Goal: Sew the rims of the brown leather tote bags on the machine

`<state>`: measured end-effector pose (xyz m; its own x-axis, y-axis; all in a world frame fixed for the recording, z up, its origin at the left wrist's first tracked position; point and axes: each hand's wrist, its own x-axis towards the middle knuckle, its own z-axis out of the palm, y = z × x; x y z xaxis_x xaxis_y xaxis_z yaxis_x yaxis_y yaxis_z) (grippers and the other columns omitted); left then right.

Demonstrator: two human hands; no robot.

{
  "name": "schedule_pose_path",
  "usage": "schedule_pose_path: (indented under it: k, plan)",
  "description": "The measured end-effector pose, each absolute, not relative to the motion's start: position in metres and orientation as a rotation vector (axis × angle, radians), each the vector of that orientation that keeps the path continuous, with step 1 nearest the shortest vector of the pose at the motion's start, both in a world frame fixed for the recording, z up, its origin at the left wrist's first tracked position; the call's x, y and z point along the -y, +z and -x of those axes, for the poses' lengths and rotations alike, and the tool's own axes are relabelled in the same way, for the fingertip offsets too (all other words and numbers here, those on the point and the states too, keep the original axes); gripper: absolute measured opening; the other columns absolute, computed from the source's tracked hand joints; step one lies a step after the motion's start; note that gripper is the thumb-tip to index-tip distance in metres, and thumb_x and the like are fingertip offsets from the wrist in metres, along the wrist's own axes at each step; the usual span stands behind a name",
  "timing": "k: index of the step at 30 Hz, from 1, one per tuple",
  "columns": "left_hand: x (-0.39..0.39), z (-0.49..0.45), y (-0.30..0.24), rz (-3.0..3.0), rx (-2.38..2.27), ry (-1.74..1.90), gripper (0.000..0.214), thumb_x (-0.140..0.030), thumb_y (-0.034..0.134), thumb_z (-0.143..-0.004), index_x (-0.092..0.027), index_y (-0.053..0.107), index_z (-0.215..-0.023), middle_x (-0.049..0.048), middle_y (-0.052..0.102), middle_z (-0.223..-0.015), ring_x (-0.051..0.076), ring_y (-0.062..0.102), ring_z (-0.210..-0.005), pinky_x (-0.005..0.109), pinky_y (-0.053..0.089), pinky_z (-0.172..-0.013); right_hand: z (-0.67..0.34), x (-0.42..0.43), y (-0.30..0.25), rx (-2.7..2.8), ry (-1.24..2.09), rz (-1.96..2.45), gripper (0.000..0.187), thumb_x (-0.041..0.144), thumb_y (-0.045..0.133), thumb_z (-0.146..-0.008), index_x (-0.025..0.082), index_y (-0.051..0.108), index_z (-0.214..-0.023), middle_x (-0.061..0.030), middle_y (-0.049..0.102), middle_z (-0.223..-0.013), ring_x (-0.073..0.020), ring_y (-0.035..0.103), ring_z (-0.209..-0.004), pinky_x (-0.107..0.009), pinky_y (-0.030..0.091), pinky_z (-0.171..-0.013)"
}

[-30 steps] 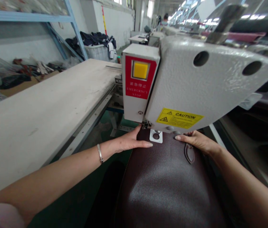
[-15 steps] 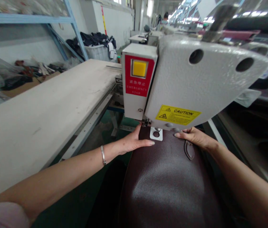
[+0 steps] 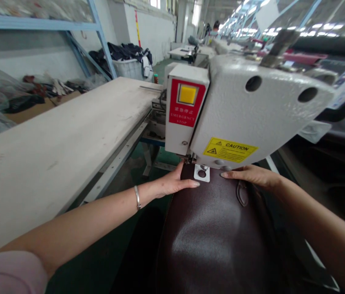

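Observation:
A dark brown leather bag panel (image 3: pixel 218 228) lies under the head of a white sewing machine (image 3: pixel 252 114). My left hand (image 3: pixel 172 183) rests flat on the panel's left edge, fingers stretched toward a small white clamp plate (image 3: pixel 202 173) under the needle. My right hand (image 3: pixel 252 174) lies flat on the leather to the right of that plate, just above a small leather tab (image 3: pixel 241 194). Neither hand grips anything. A silver bangle (image 3: pixel 137 197) is on my left wrist.
A long pale worktable (image 3: pixel 53 147) runs along the left. The machine carries a red emergency stop box with a yellow button (image 3: pixel 187 94) and a yellow caution label (image 3: pixel 230 149). Blue shelving (image 3: pixel 99 36) and a bin of dark cloth (image 3: pixel 126 61) stand behind.
The view has shifted slightly, so the machine sits a little more to the right. Both hands stay flat on the leather beside the clamp plate, the right fingers slightly closer to it.

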<state>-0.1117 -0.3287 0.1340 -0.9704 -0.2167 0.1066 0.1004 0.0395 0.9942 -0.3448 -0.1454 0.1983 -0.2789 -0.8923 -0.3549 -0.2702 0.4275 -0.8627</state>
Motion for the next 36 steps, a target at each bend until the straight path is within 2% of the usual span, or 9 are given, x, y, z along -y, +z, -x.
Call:
schedule_pose_path:
  k: [6, 12, 16, 19, 25, 31, 36]
  plan:
    - [0.326, 0.110, 0.136, -0.171, 2.092, -2.012, 0.092, -0.042, 0.078, -0.074, -0.014, 0.029, -0.147, 0.0189, 0.040, -0.150, 0.033, 0.036, -0.142, 0.051, 0.023, -0.119, 0.346, 0.150, 0.198, -1.809, -0.851, 1.019, 0.046, 0.051, 0.083, -0.069, 0.025, 0.079, -0.107, -0.0084, 0.078, -0.097, -0.0322, 0.069, -0.100, -0.047, 0.051, -0.100]
    - [0.326, 0.112, 0.134, -0.147, 2.071, -2.001, 0.096, -0.042, 0.078, -0.072, -0.011, 0.027, -0.147, 0.0194, 0.040, -0.150, 0.031, 0.038, -0.140, 0.047, 0.025, -0.119, 0.344, 0.150, 0.196, -1.836, -0.862, 1.035, 0.047, 0.053, 0.082, -0.069, 0.025, 0.078, -0.107, -0.0088, 0.078, -0.095, -0.0324, 0.069, -0.102, -0.047, 0.052, -0.099]
    - [0.324, 0.111, 0.137, -0.169, 2.067, -1.990, 0.095, -0.043, 0.077, -0.073, -0.010, 0.027, -0.147, 0.0203, 0.040, -0.150, 0.032, 0.037, -0.140, 0.048, 0.024, -0.119, 0.346, 0.151, 0.193, -1.842, -0.862, 1.072, 0.047, 0.056, 0.082, -0.068, 0.025, 0.079, -0.104, -0.0079, 0.078, -0.093, -0.0326, 0.069, -0.103, -0.047, 0.051, -0.100]
    - [0.324, 0.110, 0.139, -0.148, 2.050, -2.004, 0.093, -0.042, 0.077, -0.073, -0.012, 0.029, -0.147, 0.0197, 0.041, -0.150, 0.033, 0.036, -0.141, 0.050, 0.024, -0.120, 0.347, 0.152, 0.192, -1.859, -0.854, 1.087, 0.046, 0.058, 0.081, -0.069, 0.025, 0.080, -0.100, -0.0082, 0.078, -0.093, -0.0332, 0.069, -0.103, -0.047, 0.051, -0.102]
    - [0.330, 0.120, 0.134, -0.114, 2.049, -1.947, 0.089, -0.044, 0.078, -0.073, -0.015, 0.034, -0.145, 0.0187, 0.040, -0.151, 0.034, 0.034, -0.143, 0.052, 0.021, -0.120, 0.349, 0.155, 0.193, -1.878, -0.897, 1.097, 0.052, 0.059, 0.081, -0.067, 0.025, 0.078, -0.106, -0.0071, 0.078, -0.095, -0.0320, 0.069, -0.102, -0.048, 0.050, -0.103]
    - [0.318, 0.132, 0.133, -0.076, 2.012, -1.945, 0.077, -0.040, 0.079, -0.073, -0.017, 0.045, -0.138, 0.0168, 0.050, -0.144, 0.034, 0.041, -0.137, 0.053, 0.026, -0.117, 0.355, 0.144, 0.194, -1.881, -0.857, 1.028, 0.044, 0.059, 0.081, -0.068, 0.022, 0.079, -0.092, -0.0100, 0.078, -0.091, -0.0333, 0.071, -0.095, -0.044, 0.054, -0.095]
    - [0.310, 0.118, 0.131, -0.126, 1.950, -1.982, 0.084, -0.042, 0.079, -0.072, -0.014, 0.039, -0.140, 0.0178, 0.047, -0.146, 0.033, 0.042, -0.137, 0.048, 0.029, -0.116, 0.349, 0.141, 0.191, -1.856, -0.825, 1.010, 0.044, 0.057, 0.080, -0.070, 0.022, 0.078, -0.098, -0.0088, 0.077, -0.089, -0.0344, 0.069, -0.096, -0.045, 0.055, -0.093]
